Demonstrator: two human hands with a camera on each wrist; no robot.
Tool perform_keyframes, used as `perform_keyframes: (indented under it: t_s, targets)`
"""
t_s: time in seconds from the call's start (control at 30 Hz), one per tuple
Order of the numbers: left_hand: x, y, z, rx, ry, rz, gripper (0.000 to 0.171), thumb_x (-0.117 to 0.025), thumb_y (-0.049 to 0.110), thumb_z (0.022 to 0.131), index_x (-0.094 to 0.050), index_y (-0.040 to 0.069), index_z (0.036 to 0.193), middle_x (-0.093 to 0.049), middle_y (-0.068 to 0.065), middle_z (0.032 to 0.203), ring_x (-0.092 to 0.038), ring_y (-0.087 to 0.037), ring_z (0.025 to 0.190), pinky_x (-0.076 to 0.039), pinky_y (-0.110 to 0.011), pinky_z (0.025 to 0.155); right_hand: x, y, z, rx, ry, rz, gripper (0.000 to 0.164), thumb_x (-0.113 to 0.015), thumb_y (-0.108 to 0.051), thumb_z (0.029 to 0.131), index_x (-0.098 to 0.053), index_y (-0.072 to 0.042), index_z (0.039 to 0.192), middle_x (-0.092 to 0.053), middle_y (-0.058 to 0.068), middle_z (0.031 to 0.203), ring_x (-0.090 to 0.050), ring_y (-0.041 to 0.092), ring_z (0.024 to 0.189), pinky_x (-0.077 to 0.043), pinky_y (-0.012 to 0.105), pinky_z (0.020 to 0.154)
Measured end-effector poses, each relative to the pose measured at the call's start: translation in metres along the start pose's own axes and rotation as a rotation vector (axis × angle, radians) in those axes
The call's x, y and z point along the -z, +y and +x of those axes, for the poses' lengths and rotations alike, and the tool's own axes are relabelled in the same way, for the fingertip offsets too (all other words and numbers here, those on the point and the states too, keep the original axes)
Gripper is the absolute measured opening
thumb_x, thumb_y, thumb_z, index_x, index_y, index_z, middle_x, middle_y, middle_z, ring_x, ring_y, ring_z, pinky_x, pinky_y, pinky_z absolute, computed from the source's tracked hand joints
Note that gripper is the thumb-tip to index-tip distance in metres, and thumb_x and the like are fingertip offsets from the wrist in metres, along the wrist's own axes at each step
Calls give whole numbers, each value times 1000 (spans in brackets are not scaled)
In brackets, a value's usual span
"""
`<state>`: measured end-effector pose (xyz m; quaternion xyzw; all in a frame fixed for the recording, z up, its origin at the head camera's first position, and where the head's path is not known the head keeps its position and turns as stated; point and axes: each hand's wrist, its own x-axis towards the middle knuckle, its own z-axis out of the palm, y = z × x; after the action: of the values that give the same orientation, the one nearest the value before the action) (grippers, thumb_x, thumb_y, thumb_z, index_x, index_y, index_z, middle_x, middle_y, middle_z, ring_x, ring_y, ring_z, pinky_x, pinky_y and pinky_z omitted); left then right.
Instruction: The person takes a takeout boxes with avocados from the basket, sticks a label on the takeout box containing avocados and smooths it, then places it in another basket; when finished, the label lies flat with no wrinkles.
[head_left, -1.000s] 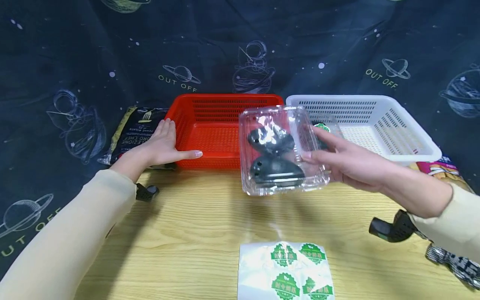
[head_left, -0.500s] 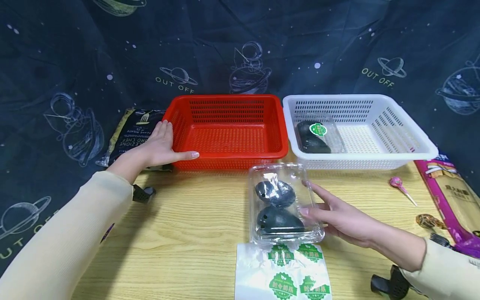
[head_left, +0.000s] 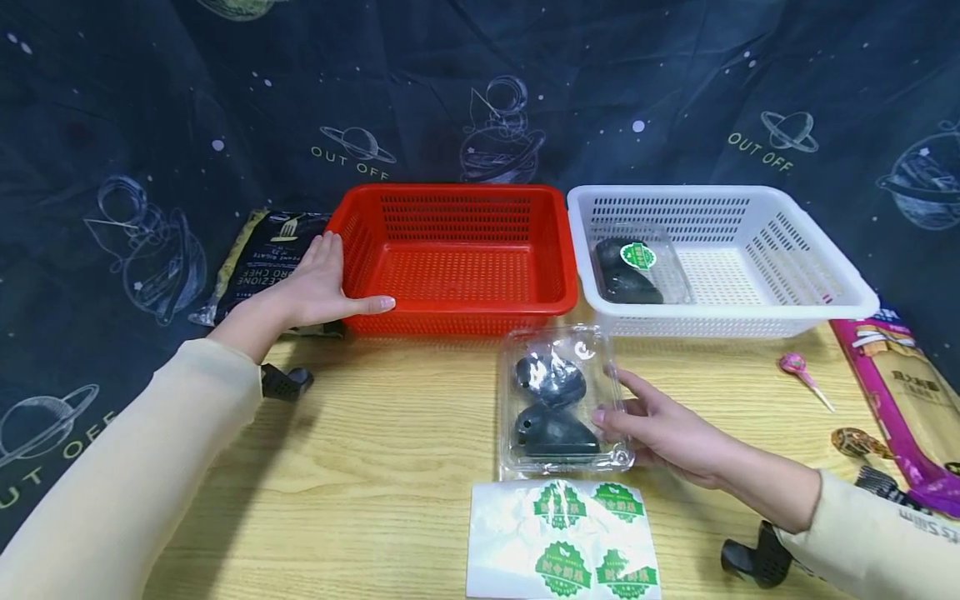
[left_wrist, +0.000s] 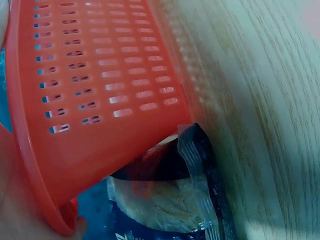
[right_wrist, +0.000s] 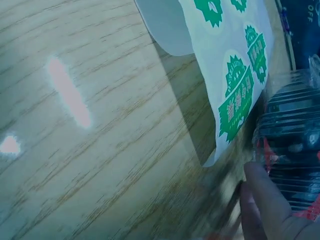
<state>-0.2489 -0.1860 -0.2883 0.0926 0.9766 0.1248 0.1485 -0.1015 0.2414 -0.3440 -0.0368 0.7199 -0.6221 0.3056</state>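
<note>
Two dark lumps point(head_left: 553, 431), one clear box point(head_left: 598, 375), right hand point(head_left: 667, 433) pinching it

So the box is between the red basket point(head_left: 483, 308) and the green-sticker sheet point(head_left: 498, 542); can't tell if it touches the table point(head_left: 375, 417). Left hand point(head_left: 315, 287) lies with straight fingers at the red basket's left rim. Head view catches a second box point(head_left: 671, 283), stickered, in the white basket point(head_left: 735, 311); neither wrist view does. Right wrist view has the sheet's edge lifted off the table. Left wrist view gets the red basket's slotted outside and the dark packet point(left_wrist: 165, 200) against it. Clear box looks shiny, glare up top, ribbed down the side.
</note>
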Motion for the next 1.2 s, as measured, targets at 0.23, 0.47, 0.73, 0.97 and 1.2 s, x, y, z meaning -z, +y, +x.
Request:
perform_keyframes:
  t_s: [0.23,0.47,0.73,0.97,1.2]
  targets:
    - [2,2,-1,-10,9,0,131,-53,78,74,19,-5,145,24,-21,153,21,-41,140,0,-62,110,-3,-4,0,-20,39,-24,82,-59,-25,94,-5,-8,153,-46,30,133,-57,27,108,-51,43,86]
    - [2,9,-10,-56,77,2,121,-49,75,79,16,-2,148,15,-21,156,13,-39,142,-2,-60,112,-2,-4,1,-44,47,-39,80,-60,-27,93,-11,-3,152,-46,27,132,-50,32,121,-43,55,95]
    - [-57,83,-55,-475,533,-91,80,-61,47,89,-28,2,147,-29,-17,151,-24,-33,139,-21,-50,113,-1,-3,1,-49,47,-40,80,-61,-28,93,-12,-2,151,-46,27,132,-50,33,120,-44,54,95]
    - [-130,149,-83,-361,84,-373,104,-61,62,82,-4,13,154,-14,-12,158,-24,-30,140,-27,-52,109,-3,-3,1,-48,78,-58,79,-62,-30,93,-15,-3,151,-48,25,130,-53,31,117,-44,54,95]
    - [-149,164,-69,-401,26,-667,117,-75,45,79,14,20,152,-2,-6,160,-11,-25,144,-20,-48,112,-11,-1,-1,-58,139,-55,80,-62,-32,92,-15,-2,150,-48,24,127,-54,29,113,-46,52,94]
